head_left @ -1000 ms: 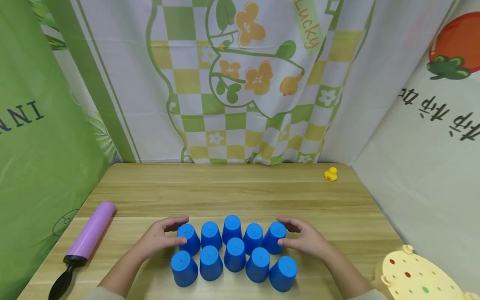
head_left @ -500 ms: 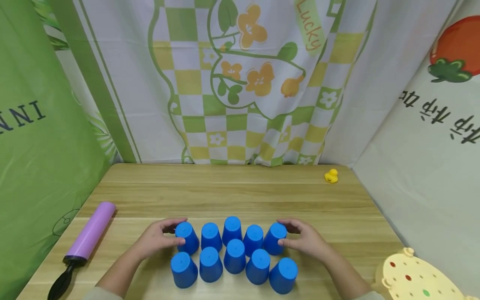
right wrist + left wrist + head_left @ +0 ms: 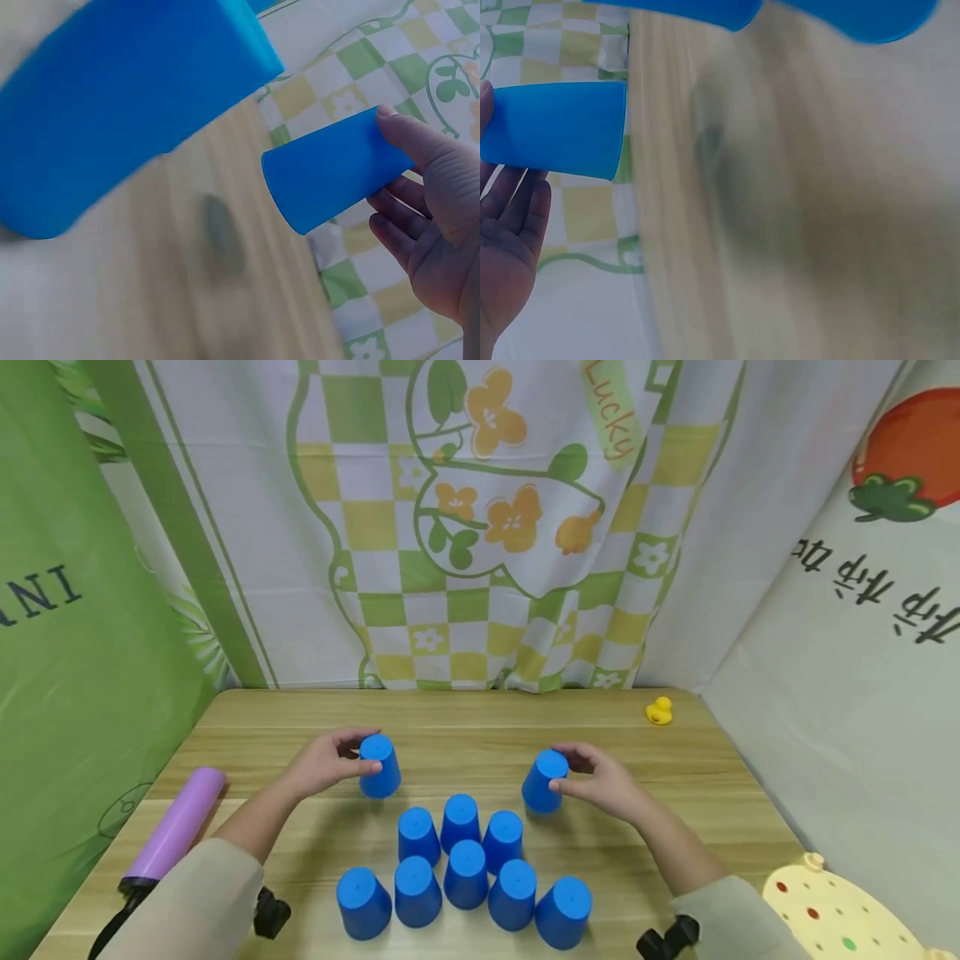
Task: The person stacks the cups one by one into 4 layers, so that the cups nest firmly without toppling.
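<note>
In the head view, the left hand (image 3: 327,765) grips an upside-down blue cup (image 3: 380,767) between thumb and fingers, and the right hand (image 3: 602,782) grips another blue cup (image 3: 545,782) the same way. Both wrist views show a gap below the rims: the left cup (image 3: 555,129) by the left hand (image 3: 510,240), the right cup (image 3: 337,171) by the right hand (image 3: 439,217). Several more upside-down blue cups (image 3: 466,875) stand on the wooden table (image 3: 480,727) nearer the front, between the forearms.
A purple pump (image 3: 176,822) with a black end lies at the table's left. The small yellow duck (image 3: 659,711) sits at the back right. A cream spotted object (image 3: 847,910) is at the lower right. Curtains (image 3: 465,610) hang behind the table.
Both hands have moved away from the front, each carrying the outer cup of the back row up and toward the curtain. The other cups stand as before.
</note>
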The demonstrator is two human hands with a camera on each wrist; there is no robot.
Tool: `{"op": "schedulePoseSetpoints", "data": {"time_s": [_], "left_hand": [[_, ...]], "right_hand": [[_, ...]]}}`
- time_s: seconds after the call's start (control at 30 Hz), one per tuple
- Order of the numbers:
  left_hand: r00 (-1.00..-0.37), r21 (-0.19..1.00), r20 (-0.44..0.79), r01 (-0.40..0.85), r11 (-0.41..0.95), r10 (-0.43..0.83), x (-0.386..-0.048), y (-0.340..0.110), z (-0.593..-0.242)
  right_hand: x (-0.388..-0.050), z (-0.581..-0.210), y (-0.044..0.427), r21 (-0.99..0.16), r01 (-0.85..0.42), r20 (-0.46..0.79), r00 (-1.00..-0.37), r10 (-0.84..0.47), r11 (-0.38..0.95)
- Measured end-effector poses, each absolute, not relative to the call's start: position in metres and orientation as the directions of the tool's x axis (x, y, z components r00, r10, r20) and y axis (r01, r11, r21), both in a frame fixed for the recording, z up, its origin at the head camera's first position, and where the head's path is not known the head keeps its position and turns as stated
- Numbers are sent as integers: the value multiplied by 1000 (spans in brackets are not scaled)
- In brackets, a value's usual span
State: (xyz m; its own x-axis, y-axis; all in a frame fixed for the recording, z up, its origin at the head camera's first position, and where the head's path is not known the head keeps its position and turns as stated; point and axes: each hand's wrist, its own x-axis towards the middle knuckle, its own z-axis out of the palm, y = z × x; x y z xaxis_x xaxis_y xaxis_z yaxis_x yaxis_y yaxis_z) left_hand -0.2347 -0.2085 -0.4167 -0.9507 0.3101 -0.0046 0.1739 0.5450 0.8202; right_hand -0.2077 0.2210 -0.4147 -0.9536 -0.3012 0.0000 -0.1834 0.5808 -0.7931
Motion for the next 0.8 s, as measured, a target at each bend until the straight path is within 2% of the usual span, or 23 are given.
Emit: {"op": "schedulePoseSetpoints", "data": {"time_s": [0.37, 0.6, 0.8], "left_hand": [[-931, 800, -23, 201, 565, 364, -281, -160, -394], [-909, 757, -60, 228, 613, 412, -292, -134, -401], [-889, 717, -103, 244, 653, 445, -295, -121, -407]], "right_hand": [[-258, -388, 186, -776, -174, -18, -955, -296, 606], [-279, -395, 161, -774, -154, -46, -954, -298, 615], [-284, -407, 144, -761, -170, -77, -934, -348, 626]]}}
